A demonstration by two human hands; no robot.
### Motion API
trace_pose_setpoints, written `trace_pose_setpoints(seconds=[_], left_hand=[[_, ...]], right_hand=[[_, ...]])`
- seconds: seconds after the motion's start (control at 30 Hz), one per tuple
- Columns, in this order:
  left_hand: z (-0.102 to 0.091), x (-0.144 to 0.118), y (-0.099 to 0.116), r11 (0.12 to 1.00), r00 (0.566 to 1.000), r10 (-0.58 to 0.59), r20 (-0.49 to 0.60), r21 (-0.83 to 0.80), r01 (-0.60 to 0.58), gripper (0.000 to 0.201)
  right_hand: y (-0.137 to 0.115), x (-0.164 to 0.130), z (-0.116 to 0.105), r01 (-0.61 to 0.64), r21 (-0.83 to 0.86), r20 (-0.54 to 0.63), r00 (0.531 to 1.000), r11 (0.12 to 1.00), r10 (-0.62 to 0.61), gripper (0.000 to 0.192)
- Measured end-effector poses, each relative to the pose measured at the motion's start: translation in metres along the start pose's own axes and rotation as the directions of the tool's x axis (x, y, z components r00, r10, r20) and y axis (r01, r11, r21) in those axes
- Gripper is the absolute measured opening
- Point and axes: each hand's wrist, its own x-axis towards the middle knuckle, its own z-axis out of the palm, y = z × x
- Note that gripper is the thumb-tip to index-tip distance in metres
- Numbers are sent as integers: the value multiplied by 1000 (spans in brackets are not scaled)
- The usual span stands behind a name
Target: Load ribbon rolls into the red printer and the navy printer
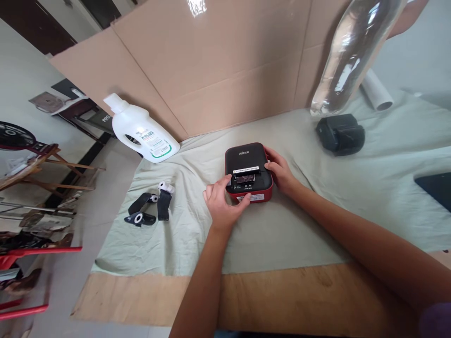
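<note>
A compact black label printer [246, 159] with a red lower casing rests on the green cloth. Its slot with a small dark window and a white strip faces up. My left hand [222, 204] grips the near left corner, with the thumb on the front face and the fingers along the left side. Around the right side my right hand [281, 172] is wrapped, its thumb at the top edge and most of its fingers hidden behind the casing.
A white detergent jug [144, 131] and black straps with white buckles [164, 202] lie at left. A large clear bottle [347, 61], a black device [340, 134] and a white tube [377, 89] are at back right. Cardboard [218, 70] stands behind; a dark flat object [437, 188] lies right.
</note>
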Motion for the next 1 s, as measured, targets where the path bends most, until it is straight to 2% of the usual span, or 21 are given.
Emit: trace_pose_setpoints(seconds=[0.17, 0.3, 0.57, 0.83, 1.0], left_hand=[[3, -2, 1, 998, 998, 49, -42, -32, -50, 49], [5, -3, -1, 996, 996, 81, -32, -43, -83, 55], [3, -4, -2, 999, 1000, 18, 24, -28, -18, 65], [5, -4, -3, 992, 996, 89, 6, -89, -88, 61], [3, -4, -2, 996, 999, 39, 24, -78, -37, 62]], right_hand=[[2, -4, -1, 28, 56, 31, 999, 998, -30, 65], [3, -6, -1, 26, 73, 32, 999, 997, -29, 69], [4, -6, -1, 2, 63, 22, 1000, 998, -3, 71], [1, -9, -1, -20, 111, 56, 998, 994, 14, 66], [-2, -9, -2, -22, 107, 58, 998, 994, 16, 66]])
